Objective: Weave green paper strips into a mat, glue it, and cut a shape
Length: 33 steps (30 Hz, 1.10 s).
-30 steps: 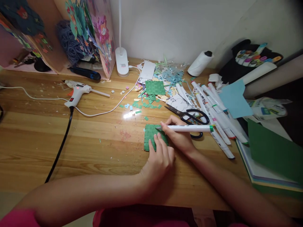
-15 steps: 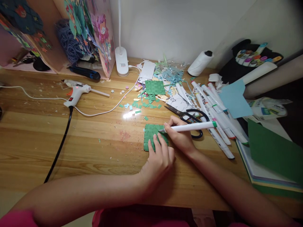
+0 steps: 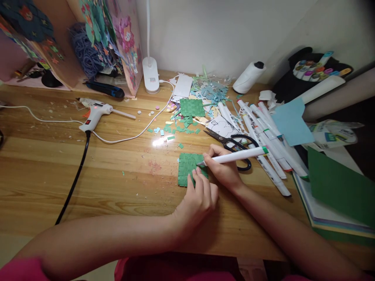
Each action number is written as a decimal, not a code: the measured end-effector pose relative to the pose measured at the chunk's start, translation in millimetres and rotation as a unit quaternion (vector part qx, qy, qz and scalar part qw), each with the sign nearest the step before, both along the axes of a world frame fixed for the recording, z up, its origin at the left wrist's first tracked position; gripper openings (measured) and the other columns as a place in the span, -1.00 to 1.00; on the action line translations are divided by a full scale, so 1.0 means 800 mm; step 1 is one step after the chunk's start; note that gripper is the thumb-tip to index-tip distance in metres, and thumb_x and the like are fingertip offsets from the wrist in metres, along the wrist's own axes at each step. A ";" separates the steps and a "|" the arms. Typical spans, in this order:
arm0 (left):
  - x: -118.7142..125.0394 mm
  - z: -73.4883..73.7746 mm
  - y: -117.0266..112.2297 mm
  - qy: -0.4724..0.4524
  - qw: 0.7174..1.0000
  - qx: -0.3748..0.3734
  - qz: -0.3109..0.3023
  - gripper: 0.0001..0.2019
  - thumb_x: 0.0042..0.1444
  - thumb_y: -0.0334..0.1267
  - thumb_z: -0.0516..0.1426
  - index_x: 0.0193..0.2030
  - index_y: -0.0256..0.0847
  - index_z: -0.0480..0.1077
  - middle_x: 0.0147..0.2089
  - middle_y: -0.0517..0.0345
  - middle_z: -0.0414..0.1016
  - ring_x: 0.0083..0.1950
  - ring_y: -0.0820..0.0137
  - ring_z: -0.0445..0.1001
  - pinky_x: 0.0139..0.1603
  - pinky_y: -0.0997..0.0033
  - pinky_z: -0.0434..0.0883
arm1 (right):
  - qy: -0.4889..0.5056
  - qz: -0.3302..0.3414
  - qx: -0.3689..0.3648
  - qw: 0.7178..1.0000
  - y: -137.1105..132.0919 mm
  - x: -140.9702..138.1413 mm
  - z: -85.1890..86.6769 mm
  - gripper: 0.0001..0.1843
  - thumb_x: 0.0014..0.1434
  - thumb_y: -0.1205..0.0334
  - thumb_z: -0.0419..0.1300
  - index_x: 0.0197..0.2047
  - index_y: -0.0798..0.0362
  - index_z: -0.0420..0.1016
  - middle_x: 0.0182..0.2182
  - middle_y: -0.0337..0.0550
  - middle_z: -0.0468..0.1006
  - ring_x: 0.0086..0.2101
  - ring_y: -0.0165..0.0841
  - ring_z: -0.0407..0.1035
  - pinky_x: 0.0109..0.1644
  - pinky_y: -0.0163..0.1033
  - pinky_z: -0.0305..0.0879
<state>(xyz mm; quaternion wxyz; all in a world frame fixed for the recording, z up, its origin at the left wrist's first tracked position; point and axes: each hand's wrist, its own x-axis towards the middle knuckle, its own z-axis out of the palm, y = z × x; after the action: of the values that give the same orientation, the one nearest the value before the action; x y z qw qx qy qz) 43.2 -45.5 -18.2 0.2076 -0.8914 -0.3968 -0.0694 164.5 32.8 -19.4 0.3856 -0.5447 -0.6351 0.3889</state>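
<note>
A green woven paper square (image 3: 185,169) lies flat on the desk in front of me, with a faint curved line drawn on it. My right hand (image 3: 224,168) grips a white marker (image 3: 234,156) with a green end, its grey tip on the paper near the right side. Across the square's lower right part rest the fingertips of my left hand (image 3: 200,197), stretched out and pressing on it; they hide that corner. Just beyond my right hand are black-handled scissors (image 3: 231,143). Farther back, a second green woven piece (image 3: 191,107) sits on paper scraps.
White markers (image 3: 268,142) lie in a loose pile to the right, beside stacked coloured paper (image 3: 340,195). A hot glue gun (image 3: 95,115) with a black cord (image 3: 74,177) stands at left. Paper scraps (image 3: 209,91), a lamp base (image 3: 150,76) and a thread spool (image 3: 249,78) are along the wall.
My left fingers have drawn back a little toward the square's lower right. The marker tip has shifted slightly right and down, and its green end has tilted up a bit.
</note>
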 end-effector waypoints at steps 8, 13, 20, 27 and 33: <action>0.001 0.000 -0.001 -0.011 0.999 -0.033 0.003 -0.83 0.16 -0.45 -0.02 -0.19 -0.45 0.35 -0.12 -0.30 0.51 -0.05 0.06 0.51 -0.14 0.17 0.51 | -0.007 -0.010 0.010 1.000 -0.002 0.001 0.002 -0.69 0.06 0.29 0.09 -0.62 -0.01 0.05 -0.68 -0.38 0.10 -0.61 -0.46 0.03 -0.55 -0.33 0.00; 0.000 0.004 -0.003 0.016 1.000 -0.003 -0.002 -0.84 0.16 -0.45 -0.02 -0.21 -0.43 0.36 -0.14 -0.26 0.52 -0.06 0.09 0.51 -0.16 0.21 0.51 | -0.013 -0.027 0.013 0.999 -0.005 0.003 0.002 -0.68 0.05 0.31 0.08 -0.63 -0.02 0.02 -0.69 -0.38 0.08 -0.62 -0.46 0.01 -0.56 -0.33 -0.02; -0.001 0.009 -0.007 0.024 0.999 0.018 -0.014 -0.82 0.17 -0.43 -0.01 -0.21 -0.49 0.38 -0.16 -0.31 0.53 -0.18 0.17 0.55 -0.22 0.26 0.52 | -0.005 -0.027 0.007 1.000 -0.006 0.008 0.001 -0.68 0.02 0.35 0.08 -0.64 -0.02 0.02 -0.69 -0.37 0.08 -0.62 -0.45 0.03 -0.55 -0.32 0.00; 0.000 0.009 -0.005 0.031 0.999 0.037 -0.010 -0.81 0.19 -0.37 0.00 -0.24 -0.46 0.40 -0.18 -0.27 0.55 -0.22 0.18 0.56 -0.24 0.26 0.53 | -0.002 -0.009 0.004 1.000 -0.005 0.010 0.000 -0.70 -0.03 0.36 0.07 -0.65 -0.01 0.01 -0.69 -0.38 0.07 -0.61 -0.46 0.02 -0.55 -0.32 -0.01; 0.002 0.003 -0.006 0.010 0.998 0.057 -0.019 -0.77 0.18 -0.27 0.05 -0.27 -0.46 0.40 -0.21 -0.29 0.55 -0.23 0.11 0.57 -0.28 0.23 0.54 | -0.002 0.006 0.003 1.000 -0.005 0.011 0.000 -0.71 -0.04 0.35 0.07 -0.66 -0.01 0.01 -0.69 -0.38 0.09 -0.62 -0.47 0.02 -0.55 -0.33 0.00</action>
<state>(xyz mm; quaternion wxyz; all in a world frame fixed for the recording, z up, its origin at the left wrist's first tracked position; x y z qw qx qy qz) 44.4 -50.5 -16.1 0.2612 -0.8861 -0.3729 -0.0869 173.1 28.6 -19.6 0.3838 -0.5406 -0.6404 0.3878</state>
